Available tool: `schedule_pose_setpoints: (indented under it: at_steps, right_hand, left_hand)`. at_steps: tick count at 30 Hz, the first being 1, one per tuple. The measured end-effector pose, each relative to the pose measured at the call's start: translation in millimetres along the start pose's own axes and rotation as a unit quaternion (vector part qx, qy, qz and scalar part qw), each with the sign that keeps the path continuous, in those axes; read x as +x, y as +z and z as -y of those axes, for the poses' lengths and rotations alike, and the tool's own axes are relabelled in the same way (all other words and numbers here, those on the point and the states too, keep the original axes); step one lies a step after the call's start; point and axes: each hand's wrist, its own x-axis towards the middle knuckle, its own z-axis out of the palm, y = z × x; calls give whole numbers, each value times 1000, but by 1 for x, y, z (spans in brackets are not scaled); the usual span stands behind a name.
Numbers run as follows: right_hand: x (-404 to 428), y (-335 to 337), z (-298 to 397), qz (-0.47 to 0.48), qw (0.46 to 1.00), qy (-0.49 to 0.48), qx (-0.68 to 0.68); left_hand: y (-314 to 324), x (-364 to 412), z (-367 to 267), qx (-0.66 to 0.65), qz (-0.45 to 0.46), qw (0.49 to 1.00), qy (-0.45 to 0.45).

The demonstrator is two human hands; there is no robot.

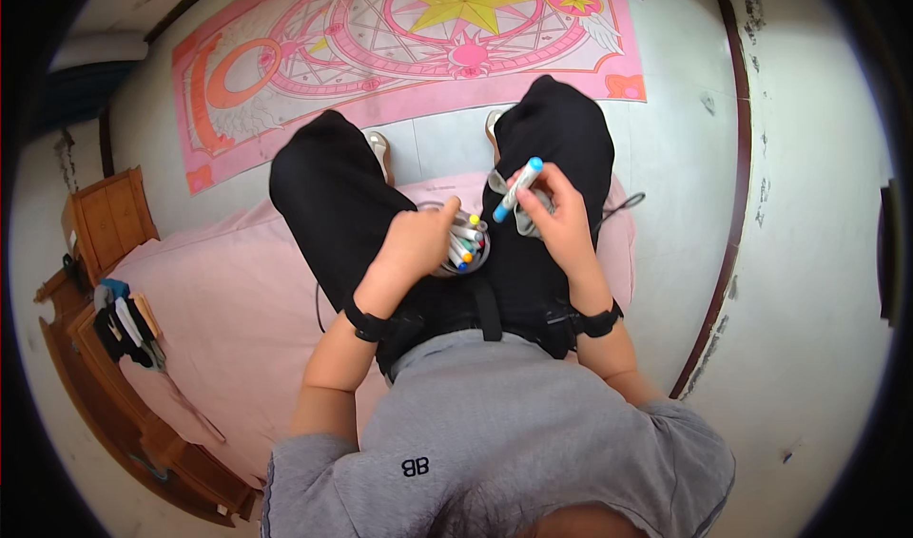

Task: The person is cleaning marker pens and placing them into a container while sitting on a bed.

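My right hand (563,217) pinches a marker with light-blue ends (518,190) between thumb and fingers, tilted above my right thigh. A crumpled grey cloth (529,221) lies just under that hand, partly covered by it. Between my thighs sits a round container (476,267) packed with white markers (465,235), whose ends are yellow, orange, blue and other colours. My left hand (417,242) grips this container at its left side, one finger raised over the rim. The undersides of its other fingers are hidden.
I sit on the edge of a bed with a pink sheet (235,288). Folded clothes (128,324) lie beside the wooden headboard (107,395) at left. A wooden cabinet (110,217) stands beyond. A patterned pink mat (314,60) covers floor ahead; a dark cord loop (631,201) juts out at right.
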Motion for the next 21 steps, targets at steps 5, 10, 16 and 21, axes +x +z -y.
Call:
schedule_pose_setpoints:
  at_steps: [5,10,16,21]
  right_hand:
    - [29,-5,10,28,991,130,21]
    - [31,18,39,-138,967,160,139]
    - [5,10,77,-95,965,210,124]
    - [-7,8,42,-118,973,160,120]
  left_hand:
    - [-20,21,14,24,83,995,47]
    - [-64,18,17,-25,140,989,26]
    - [-143,-1,26,-2,154,988,-2]
    - [-112,-7,37,23,108,994,19]
